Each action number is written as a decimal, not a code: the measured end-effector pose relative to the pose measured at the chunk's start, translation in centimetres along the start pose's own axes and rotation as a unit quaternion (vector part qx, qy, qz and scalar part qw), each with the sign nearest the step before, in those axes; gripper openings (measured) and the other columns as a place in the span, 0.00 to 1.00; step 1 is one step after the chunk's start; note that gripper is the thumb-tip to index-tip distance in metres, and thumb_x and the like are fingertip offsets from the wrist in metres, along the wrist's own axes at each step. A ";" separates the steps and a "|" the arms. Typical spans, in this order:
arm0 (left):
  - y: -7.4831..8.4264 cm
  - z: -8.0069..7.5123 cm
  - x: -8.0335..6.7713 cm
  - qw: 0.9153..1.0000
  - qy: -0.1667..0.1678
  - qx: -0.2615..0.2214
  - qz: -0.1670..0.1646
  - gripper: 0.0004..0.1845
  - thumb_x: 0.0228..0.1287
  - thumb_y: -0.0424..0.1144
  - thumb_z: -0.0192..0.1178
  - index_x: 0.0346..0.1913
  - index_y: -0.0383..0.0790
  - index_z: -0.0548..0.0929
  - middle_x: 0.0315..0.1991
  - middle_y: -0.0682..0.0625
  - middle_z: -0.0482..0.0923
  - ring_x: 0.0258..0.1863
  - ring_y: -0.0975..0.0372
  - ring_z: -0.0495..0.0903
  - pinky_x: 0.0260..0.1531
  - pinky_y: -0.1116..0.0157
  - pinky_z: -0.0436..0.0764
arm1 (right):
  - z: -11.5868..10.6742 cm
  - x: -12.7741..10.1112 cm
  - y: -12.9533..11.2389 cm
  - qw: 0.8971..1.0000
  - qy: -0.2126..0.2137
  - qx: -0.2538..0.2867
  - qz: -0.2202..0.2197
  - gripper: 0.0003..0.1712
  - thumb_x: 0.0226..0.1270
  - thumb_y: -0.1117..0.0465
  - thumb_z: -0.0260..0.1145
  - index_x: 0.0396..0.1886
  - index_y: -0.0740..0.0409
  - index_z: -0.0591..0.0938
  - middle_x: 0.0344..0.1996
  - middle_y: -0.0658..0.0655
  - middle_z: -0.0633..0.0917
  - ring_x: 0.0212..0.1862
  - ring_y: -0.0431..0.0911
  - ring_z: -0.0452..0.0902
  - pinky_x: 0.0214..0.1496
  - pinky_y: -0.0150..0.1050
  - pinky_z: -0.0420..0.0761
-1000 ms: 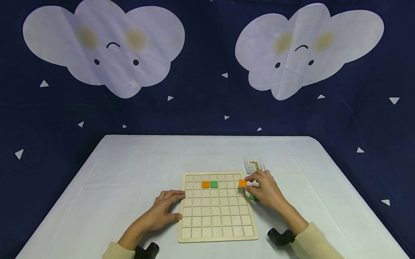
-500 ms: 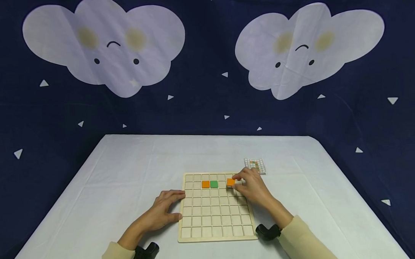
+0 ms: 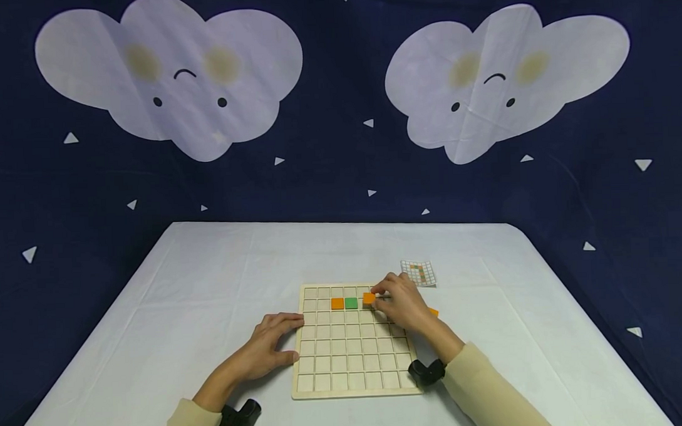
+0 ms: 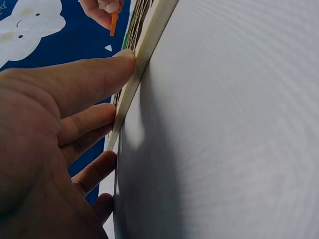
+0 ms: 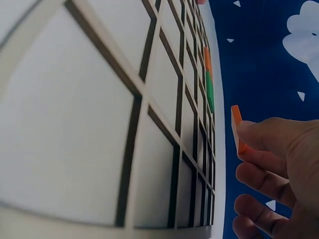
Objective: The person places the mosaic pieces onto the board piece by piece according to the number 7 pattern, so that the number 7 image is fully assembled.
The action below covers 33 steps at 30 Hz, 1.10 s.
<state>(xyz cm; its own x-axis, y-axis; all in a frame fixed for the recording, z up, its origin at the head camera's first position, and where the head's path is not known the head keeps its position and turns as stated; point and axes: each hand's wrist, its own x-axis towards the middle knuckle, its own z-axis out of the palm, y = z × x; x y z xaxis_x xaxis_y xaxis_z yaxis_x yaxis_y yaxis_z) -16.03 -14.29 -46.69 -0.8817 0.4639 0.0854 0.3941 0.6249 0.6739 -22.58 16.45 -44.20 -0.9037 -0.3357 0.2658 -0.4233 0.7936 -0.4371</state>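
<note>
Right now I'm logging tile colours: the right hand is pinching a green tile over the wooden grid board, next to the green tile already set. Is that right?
Not quite: the tile pinched by the right hand is orange, not green, as the head view shows. It is held over the wooden grid board, next to the green tile already set.

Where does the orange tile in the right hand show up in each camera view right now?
Head: the held orange tile is at centre, pinched over the second row, just right of the green tile.
Left wrist: held orange tile, top left, a thin strip seen edge-on under the far fingertips.
Right wrist: held orange tile, centre right, edge-on at the fingertips.
Shared landmark: the wooden grid board.
</note>
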 end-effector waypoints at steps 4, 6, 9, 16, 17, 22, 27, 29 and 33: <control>0.0 0.0 0.0 1.000 0.000 -0.001 0.000 0.31 0.54 0.39 0.66 0.62 0.37 0.72 0.65 0.47 0.67 0.64 0.50 0.60 0.60 0.43 0.56 | 0.2 0.2 -0.1 1.000 -0.007 -0.010 0.001 0.11 0.55 0.59 0.68 0.39 0.54 0.86 0.33 0.50 0.81 0.36 0.42 0.66 0.44 0.40 0.66; 0.0 0.0 0.0 1.000 -0.001 -0.001 0.000 0.31 0.54 0.39 0.66 0.62 0.37 0.72 0.65 0.47 0.67 0.64 0.50 0.60 0.60 0.43 0.56 | 0.3 0.3 -0.1 1.000 -0.012 -0.016 0.002 0.11 0.55 0.59 0.68 0.39 0.54 0.86 0.33 0.50 0.81 0.36 0.42 0.66 0.45 0.40 0.66; -0.1 0.0 -0.1 1.000 -0.001 0.000 0.001 0.31 0.54 0.39 0.66 0.62 0.37 0.72 0.65 0.47 0.66 0.64 0.50 0.60 0.60 0.42 0.56 | 0.5 0.4 -0.1 1.000 -0.017 -0.022 0.002 0.11 0.54 0.58 0.68 0.39 0.54 0.86 0.33 0.49 0.81 0.35 0.42 0.66 0.45 0.40 0.66; -0.2 0.0 -0.1 1.000 -0.003 -0.002 0.002 0.31 0.55 0.40 0.66 0.63 0.37 0.71 0.66 0.47 0.66 0.64 0.50 0.59 0.61 0.42 0.55 | 0.9 0.5 0.0 0.999 -0.020 -0.036 -0.003 0.10 0.54 0.59 0.69 0.38 0.53 0.87 0.32 0.49 0.81 0.35 0.43 0.66 0.43 0.40 0.67; -0.2 0.0 -0.1 1.000 -0.003 -0.002 0.003 0.31 0.55 0.40 0.66 0.63 0.37 0.71 0.66 0.47 0.66 0.64 0.50 0.59 0.61 0.42 0.55 | 0.9 0.6 0.0 0.999 -0.020 -0.037 -0.003 0.10 0.54 0.59 0.69 0.37 0.53 0.87 0.32 0.49 0.81 0.35 0.43 0.66 0.43 0.40 0.67; -0.2 0.1 -0.1 1.000 -0.003 -0.002 0.004 0.31 0.55 0.40 0.66 0.63 0.37 0.71 0.66 0.47 0.66 0.64 0.50 0.59 0.61 0.42 0.55 | 0.9 0.5 -0.1 0.999 -0.024 -0.036 -0.006 0.10 0.53 0.59 0.69 0.37 0.53 0.87 0.32 0.49 0.81 0.35 0.43 0.66 0.43 0.40 0.66; -0.3 0.1 -0.2 1.000 -0.001 0.000 0.006 0.32 0.55 0.40 0.66 0.63 0.37 0.71 0.66 0.47 0.66 0.64 0.50 0.60 0.60 0.42 0.55 | 1.0 0.4 -0.1 0.998 -0.030 -0.044 -0.013 0.11 0.54 0.59 0.68 0.38 0.52 0.87 0.33 0.48 0.81 0.35 0.43 0.66 0.43 0.40 0.66; -0.3 0.1 -0.2 1.000 -0.001 0.001 0.006 0.32 0.55 0.40 0.66 0.63 0.38 0.71 0.66 0.47 0.66 0.64 0.50 0.60 0.60 0.42 0.55 | 1.1 0.4 0.0 0.998 -0.031 -0.048 -0.016 0.11 0.54 0.58 0.68 0.39 0.52 0.87 0.33 0.49 0.81 0.35 0.43 0.66 0.43 0.40 0.66; -0.3 0.1 -0.2 1.000 -0.001 0.004 0.008 0.31 0.55 0.41 0.66 0.63 0.38 0.71 0.66 0.47 0.66 0.64 0.50 0.60 0.60 0.42 0.56 | 1.3 0.5 0.0 0.998 -0.031 -0.049 -0.019 0.11 0.55 0.58 0.69 0.39 0.52 0.87 0.34 0.49 0.81 0.36 0.44 0.67 0.42 0.41 0.67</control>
<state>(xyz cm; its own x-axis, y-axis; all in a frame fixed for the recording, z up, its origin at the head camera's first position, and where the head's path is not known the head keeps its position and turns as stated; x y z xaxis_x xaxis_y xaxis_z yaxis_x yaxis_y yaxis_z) -15.99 -14.55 -46.99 -0.8749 0.4751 0.0944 0.4100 0.6225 0.6666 -23.05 15.60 -45.17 -0.8905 -0.3949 0.2259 -0.4520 0.8247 -0.3400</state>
